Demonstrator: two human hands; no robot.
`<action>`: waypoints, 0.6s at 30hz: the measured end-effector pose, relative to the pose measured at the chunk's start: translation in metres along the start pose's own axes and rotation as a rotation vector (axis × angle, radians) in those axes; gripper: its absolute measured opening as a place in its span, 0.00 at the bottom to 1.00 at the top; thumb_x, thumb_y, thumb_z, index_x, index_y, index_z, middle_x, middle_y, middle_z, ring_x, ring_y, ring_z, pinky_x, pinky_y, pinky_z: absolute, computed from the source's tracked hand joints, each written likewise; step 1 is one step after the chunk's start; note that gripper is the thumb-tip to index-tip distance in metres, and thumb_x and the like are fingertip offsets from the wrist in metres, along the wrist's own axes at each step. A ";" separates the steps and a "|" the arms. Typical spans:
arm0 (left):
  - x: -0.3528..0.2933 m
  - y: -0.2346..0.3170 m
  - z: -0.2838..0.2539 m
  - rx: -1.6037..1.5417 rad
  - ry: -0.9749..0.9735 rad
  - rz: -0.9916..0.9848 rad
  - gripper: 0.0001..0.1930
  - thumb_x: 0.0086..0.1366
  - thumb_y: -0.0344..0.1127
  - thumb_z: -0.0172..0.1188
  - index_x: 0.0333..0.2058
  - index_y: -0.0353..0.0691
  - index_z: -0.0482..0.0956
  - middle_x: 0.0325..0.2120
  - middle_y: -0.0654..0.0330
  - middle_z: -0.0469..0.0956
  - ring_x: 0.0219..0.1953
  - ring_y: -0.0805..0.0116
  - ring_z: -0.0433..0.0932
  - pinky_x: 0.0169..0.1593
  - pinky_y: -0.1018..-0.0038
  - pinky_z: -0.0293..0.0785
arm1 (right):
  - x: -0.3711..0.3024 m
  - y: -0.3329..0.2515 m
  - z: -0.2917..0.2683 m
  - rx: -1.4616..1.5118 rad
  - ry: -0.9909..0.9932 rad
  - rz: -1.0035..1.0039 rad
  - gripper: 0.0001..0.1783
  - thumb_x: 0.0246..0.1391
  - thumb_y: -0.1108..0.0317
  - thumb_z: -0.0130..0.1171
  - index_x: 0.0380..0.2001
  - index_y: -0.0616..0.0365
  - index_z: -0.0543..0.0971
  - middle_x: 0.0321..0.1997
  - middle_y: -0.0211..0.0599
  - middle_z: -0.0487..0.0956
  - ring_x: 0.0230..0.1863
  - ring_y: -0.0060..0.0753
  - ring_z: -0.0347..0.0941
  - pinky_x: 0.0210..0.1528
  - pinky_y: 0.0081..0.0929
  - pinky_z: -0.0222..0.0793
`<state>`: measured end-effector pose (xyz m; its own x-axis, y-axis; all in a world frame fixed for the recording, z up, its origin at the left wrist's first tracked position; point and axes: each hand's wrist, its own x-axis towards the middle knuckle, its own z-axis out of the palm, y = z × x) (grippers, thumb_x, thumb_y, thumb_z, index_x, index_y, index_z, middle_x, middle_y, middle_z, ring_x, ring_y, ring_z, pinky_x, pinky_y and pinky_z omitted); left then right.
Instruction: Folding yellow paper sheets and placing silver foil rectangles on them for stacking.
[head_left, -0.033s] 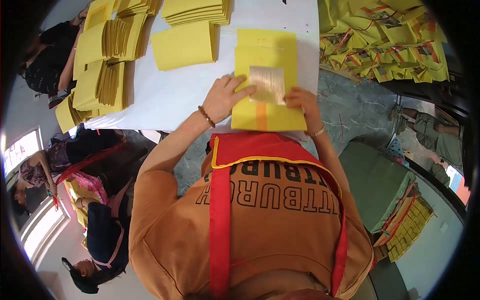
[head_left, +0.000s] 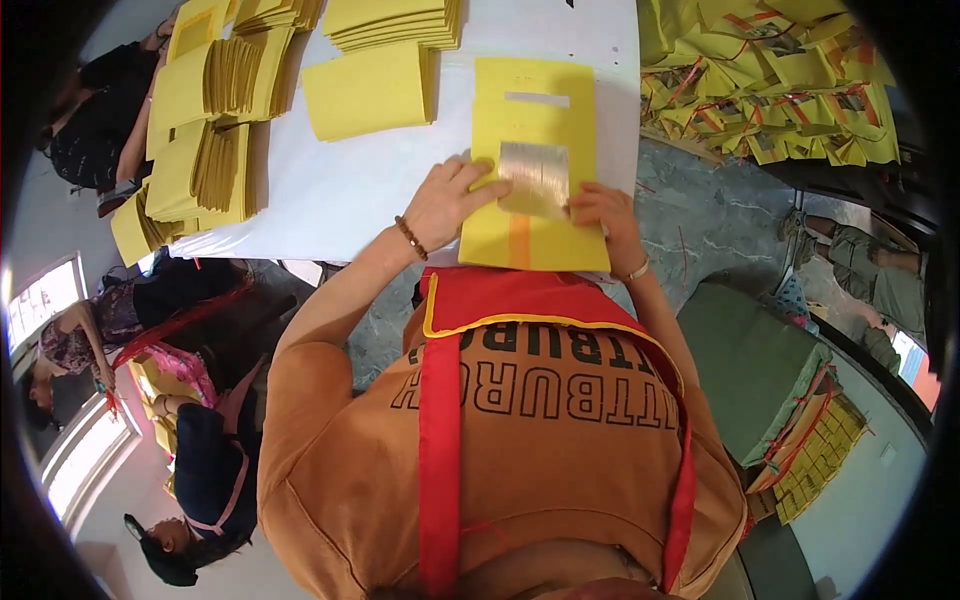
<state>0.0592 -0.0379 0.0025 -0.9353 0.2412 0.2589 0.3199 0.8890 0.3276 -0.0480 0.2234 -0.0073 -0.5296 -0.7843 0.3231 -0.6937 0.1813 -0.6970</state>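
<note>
A yellow paper sheet point(head_left: 480, 235) with an orange stripe and a shiny silver foil square point(head_left: 535, 182) lies before me at the table's near edge. More yellow paper point(head_left: 490, 75) extends beyond it on the far side, where a narrow pale strip point(head_left: 537, 99) shows. My left hand point(head_left: 455, 200) is closed on the sheet's left side, thumb reaching to the foil's edge. At the right side my right hand point(head_left: 607, 215) pinches the sheet beside the foil; its fingertips are slightly blurred.
Stacks of folded yellow paper point(head_left: 370, 92) and more bundles point(head_left: 205, 165) stand on the white table point(head_left: 340, 195) to the left. Yellow papers with red ties point(head_left: 770, 90) are heaped at the far right. A green padded seat point(head_left: 740, 370) is at right; other people sit at left.
The sheet has slid slightly toward me with the foil square, and the pale strip beyond it shows more. My right hand has come a little nearer; my left has barely moved.
</note>
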 end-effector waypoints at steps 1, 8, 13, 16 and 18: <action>-0.007 -0.002 0.004 -0.095 -0.067 -0.001 0.21 0.51 0.30 0.52 0.47 0.50 0.73 0.46 0.58 0.69 0.40 0.58 0.67 0.44 0.68 0.65 | -0.003 -0.008 0.001 0.034 -0.020 0.059 0.09 0.38 0.66 0.62 0.24 0.48 0.72 0.40 0.27 0.77 0.50 0.35 0.70 0.53 0.34 0.52; 0.009 -0.003 0.002 -0.592 -0.103 -0.362 0.13 0.58 0.36 0.54 0.41 0.40 0.75 0.29 0.54 0.74 0.29 0.58 0.72 0.35 0.69 0.69 | -0.003 0.007 0.017 0.427 -0.071 0.476 0.18 0.45 0.66 0.61 0.41 0.54 0.74 0.37 0.34 0.79 0.39 0.31 0.75 0.40 0.26 0.65; 0.013 -0.008 0.025 -0.701 -0.145 -0.820 0.15 0.58 0.40 0.57 0.39 0.36 0.74 0.26 0.52 0.75 0.26 0.60 0.74 0.33 0.70 0.70 | 0.015 0.008 0.032 0.452 0.257 0.766 0.24 0.51 0.70 0.57 0.53 0.59 0.67 0.37 0.34 0.78 0.37 0.19 0.72 0.37 0.16 0.65; 0.008 -0.012 0.038 -0.846 -0.095 -0.893 0.16 0.57 0.40 0.58 0.38 0.34 0.73 0.29 0.52 0.77 0.29 0.63 0.76 0.35 0.71 0.70 | 0.014 0.011 0.036 0.403 0.255 0.784 0.25 0.51 0.70 0.57 0.53 0.60 0.66 0.37 0.33 0.77 0.36 0.18 0.72 0.37 0.14 0.65; 0.009 -0.017 0.044 -0.919 -0.036 -0.874 0.19 0.56 0.38 0.58 0.43 0.33 0.68 0.30 0.51 0.78 0.29 0.64 0.76 0.35 0.71 0.70 | 0.016 0.009 0.035 0.301 0.234 0.781 0.26 0.49 0.67 0.59 0.52 0.57 0.67 0.31 0.32 0.76 0.29 0.20 0.70 0.31 0.18 0.64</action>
<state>0.0389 -0.0340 -0.0410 -0.8857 -0.2647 -0.3815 -0.4310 0.1629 0.8875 -0.0455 0.1916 -0.0303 -0.9098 -0.3531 -0.2182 0.0512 0.4261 -0.9032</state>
